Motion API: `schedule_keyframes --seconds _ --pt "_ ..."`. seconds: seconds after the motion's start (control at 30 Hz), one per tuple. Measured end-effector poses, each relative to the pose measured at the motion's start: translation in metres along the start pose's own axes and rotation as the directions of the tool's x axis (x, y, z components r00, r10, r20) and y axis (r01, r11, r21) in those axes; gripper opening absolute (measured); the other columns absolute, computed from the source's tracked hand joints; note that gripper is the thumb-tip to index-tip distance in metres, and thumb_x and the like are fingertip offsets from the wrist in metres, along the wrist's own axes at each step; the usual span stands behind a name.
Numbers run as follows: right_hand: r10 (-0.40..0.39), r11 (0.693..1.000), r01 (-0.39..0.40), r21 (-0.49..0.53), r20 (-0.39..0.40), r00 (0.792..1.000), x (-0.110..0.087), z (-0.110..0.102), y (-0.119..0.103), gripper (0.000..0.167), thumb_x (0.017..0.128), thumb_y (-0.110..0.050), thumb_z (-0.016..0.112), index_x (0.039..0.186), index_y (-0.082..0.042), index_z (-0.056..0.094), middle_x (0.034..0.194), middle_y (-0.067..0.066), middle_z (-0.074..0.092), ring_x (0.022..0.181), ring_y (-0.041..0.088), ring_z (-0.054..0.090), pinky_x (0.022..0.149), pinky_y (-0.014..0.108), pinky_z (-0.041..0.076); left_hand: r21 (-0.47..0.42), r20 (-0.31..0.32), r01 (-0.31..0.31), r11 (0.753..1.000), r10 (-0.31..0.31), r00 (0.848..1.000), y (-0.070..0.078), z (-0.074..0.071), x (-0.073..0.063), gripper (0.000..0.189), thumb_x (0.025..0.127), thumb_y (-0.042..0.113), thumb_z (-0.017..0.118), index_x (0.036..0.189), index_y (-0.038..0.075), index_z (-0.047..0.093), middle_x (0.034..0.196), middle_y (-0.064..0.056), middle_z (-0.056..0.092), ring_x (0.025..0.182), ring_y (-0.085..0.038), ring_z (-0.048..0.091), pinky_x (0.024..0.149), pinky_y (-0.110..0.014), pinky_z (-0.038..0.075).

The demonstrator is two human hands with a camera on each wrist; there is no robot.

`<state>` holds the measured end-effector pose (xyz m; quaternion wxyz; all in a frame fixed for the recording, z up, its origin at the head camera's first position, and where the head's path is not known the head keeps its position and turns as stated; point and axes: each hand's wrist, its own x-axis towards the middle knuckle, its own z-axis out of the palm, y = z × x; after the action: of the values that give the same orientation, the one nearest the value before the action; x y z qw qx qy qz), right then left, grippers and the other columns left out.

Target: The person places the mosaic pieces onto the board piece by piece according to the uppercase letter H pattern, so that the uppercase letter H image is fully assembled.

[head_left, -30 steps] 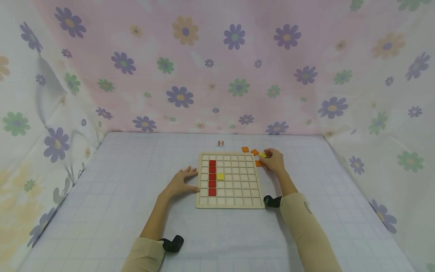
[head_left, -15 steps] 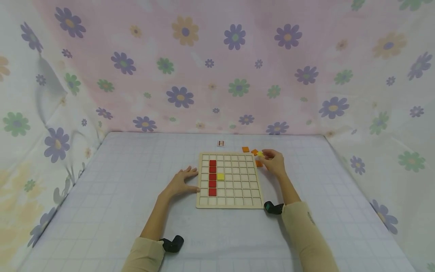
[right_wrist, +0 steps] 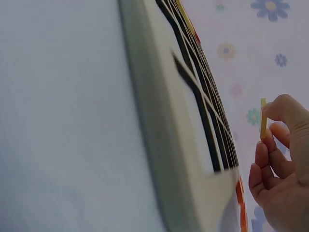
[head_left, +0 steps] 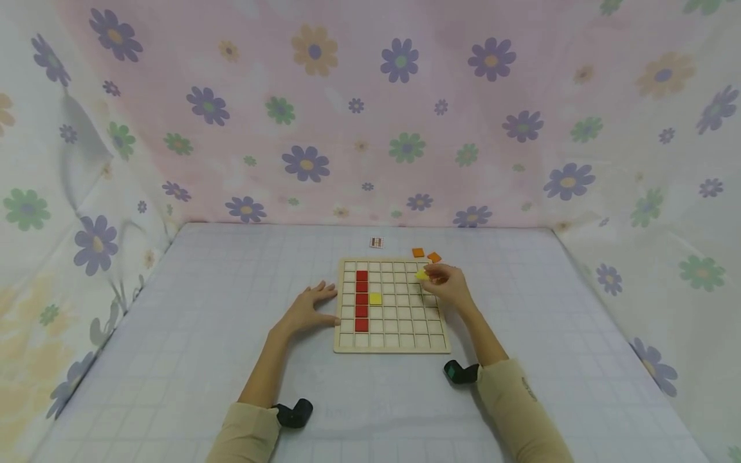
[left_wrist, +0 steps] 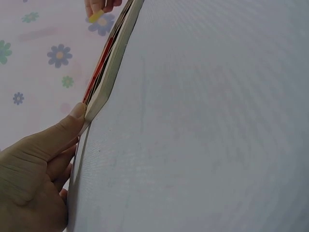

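Note:
A square wooden grid board (head_left: 403, 326) lies flat on the table, with a column of several red tiles (head_left: 361, 299) set in its left part. Beside the middle red tile sits a yellow tile (head_left: 375, 298). My left hand (head_left: 303, 312) rests at the board's left edge, thumb and fingers spread, the thumb touching the rim in the left wrist view. My right hand (head_left: 450, 286) pinches another yellow tile (right_wrist: 263, 118) between thumb and fingertips, held up over the board's upper right part. The right wrist view shows that tile edge-on.
Behind the board's far right corner lie two orange tiles (head_left: 418, 253). An orange edge (right_wrist: 242, 208) shows beside the board in the right wrist view. A small printed card (head_left: 377, 242) lies beyond the far edge. Flowered cloth (head_left: 370, 128) hangs around the table.
My right hand has carried the pinched yellow tile from beside the orange tiles leftward and nearer, over the board. It now covers the third orange tile's place. The left hand has stayed put.

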<state>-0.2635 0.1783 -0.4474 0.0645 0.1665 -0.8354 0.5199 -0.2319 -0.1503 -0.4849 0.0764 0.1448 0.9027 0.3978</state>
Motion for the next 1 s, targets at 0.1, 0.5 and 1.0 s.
schedule_keyframes --seconds 0.1,0.5,1.0 --pt "-0.035 0.999 0.036 -0.008 0.055 0.998 0.001 0.01 0.009 0.032 0.078 0.009 0.067 0.107 0.018 0.059 0.1 0.034 0.062 0.089 0.046 0.059 0.076 0.05 0.054 -0.005 0.0 0.003 1.0 -0.003 1.0 0.0 -0.001 0.0 0.073 0.072 0.029 0.081 0.133 0.003 0.053 0.144 -0.011 0.042 0.142 -0.028 0.021 0.118 -0.046 0.006" --pt "-0.105 0.989 0.128 -0.08 0.242 0.964 0.007 0.037 0.023 0.031 0.076 -0.004 0.073 0.105 0.006 0.066 0.095 0.017 0.068 0.083 0.027 0.064 0.072 0.03 0.056 -0.014 -0.01 0.019 1.0 -0.019 1.0 0.0 0.0 0.002 0.073 0.071 0.03 0.082 0.133 0.004 0.053 0.144 -0.009 0.043 0.142 -0.028 0.021 0.118 -0.046 0.007" --pt "-0.142 0.972 0.2 -0.119 0.382 0.913 0.006 0.044 0.024 0.03 0.081 -0.007 0.071 0.108 0.004 0.067 0.106 0.015 0.066 0.094 0.026 0.059 0.081 0.034 0.052 -0.006 -0.001 0.025 1.0 -0.025 1.0 0.001 0.0 0.002 0.073 0.071 0.03 0.082 0.133 0.004 0.053 0.144 -0.01 0.043 0.142 -0.028 0.021 0.118 -0.046 0.007"
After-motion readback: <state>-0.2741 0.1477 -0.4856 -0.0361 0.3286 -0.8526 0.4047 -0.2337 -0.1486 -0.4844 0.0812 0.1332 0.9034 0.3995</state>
